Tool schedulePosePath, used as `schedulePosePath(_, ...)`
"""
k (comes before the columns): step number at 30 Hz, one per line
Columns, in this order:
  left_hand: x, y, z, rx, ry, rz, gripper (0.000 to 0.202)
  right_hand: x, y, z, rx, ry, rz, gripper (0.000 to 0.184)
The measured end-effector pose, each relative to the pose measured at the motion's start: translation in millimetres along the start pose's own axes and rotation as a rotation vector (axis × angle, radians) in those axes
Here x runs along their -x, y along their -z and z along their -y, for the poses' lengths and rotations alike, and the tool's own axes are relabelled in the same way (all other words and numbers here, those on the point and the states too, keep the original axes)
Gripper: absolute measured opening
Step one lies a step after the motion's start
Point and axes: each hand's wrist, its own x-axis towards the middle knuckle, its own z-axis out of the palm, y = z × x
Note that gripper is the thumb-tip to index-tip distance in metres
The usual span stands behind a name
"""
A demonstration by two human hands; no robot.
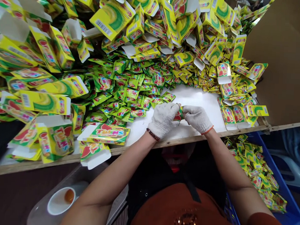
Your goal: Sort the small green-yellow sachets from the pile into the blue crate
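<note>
Both my hands wear white knit gloves and meet over the bare white part of the table (pixel 190 96). Between them is a small green candy packet (pixel 179 115) with red on it. My left hand (pixel 163 118) is closed on the packet's left side, and a beaded bracelet circles that wrist. At the packet's right edge, my right hand (pixel 196 118) pinches with thumb and finger. The gloves cover part of the packet. Just beyond my hands lies a heap of green packets (pixel 127 93), with yellow packets (pixel 191 76) to its right.
Open yellow cartons (pixel 113 18) pile up along the back and left. A flattish carton (pixel 106 133) lies by the wooden front edge (pixel 118 150). Below right stands a blue crate (pixel 291 205) holding filled cartons. A white cup (pixel 61 201) sits on a stool; a cardboard panel (pixel 278 65) rises at right.
</note>
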Motion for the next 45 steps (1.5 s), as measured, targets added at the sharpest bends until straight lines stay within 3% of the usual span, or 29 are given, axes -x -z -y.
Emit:
schedulePosePath(3,1,-0.2,1,-0.001,-0.017,0.001,0.039,2,-1,4,-0.142,-0.137,0.226,0.019)
schedulePosePath(6,0,-0.9,2,0.043,0.036,-0.033,0.046,8,1,5,-0.383,-0.266,0.302,0.03)
schedulePosePath(9,-1,-3.8,-2,0.131,0.086,-0.07,0.049,14,-2,11,-0.467,-0.234,0.346,0.033)
schedulePosePath(12,2,-6.8,-7,0.359,0.068,-0.119,0.053,11,-1,23,-0.316,-0.168,0.391,0.023)
schedulePosePath(15,14,-6.3,-9,0.779,0.095,-0.173,0.056,5,7,31,-0.051,0.01,0.294,0.017)
schedulePosePath(17,25,-3.9,-8,1.074,0.196,-0.183,0.05,4,9,28,0.048,0.177,0.184,0.014)
schedulePosePath(19,36,-1.1,-7,1.27,0.318,-0.176,0.045,7,4,20,0.035,0.283,0.034,0.01)
schedulePosePath(21,46,1.5,-5,1.347,0.403,-0.165,0.043,15,-8,8,-0.079,0.267,-0.119,0.009)
schedulePosePath(23,51,4.1,-4,1.338,0.437,-0.15,0.038,24,-22,-4,-0.228,0.165,-0.189,0.018)
schedulePosePath(25,53,7.1,-2,1.305,0.427,-0.123,0.032,31,-32,-10,-0.331,0.07,-0.178,0.023)
schedulePosePath(29,46,11.3,3,1.148,0.35,-0.092,0.02,31,-36,-10,-0.335,0.072,-0.148,0.022)
schedulePosePath(31,41,9.8,6,1.115,0.336,-0.104,0.022,26,-37,-8,-0.334,0.093,-0.145,0.023)
schedulePosePath(35,37,1.7,9,1.308,0.404,-0.146,0.043,19,-41,-9,-0.483,0.086,-0.151,0.032)
schedulePosePath(41,44,6.4,4,0.974,0.282,-0.221,0.024,25,-38,-1,-0.2,0.189,-0.194,0.025)
schedulePosePath(45,40,18.7,2,1.044,0.356,-0.188,0.033,24,-38,4,-0.221,0.178,-0.222,0.027)
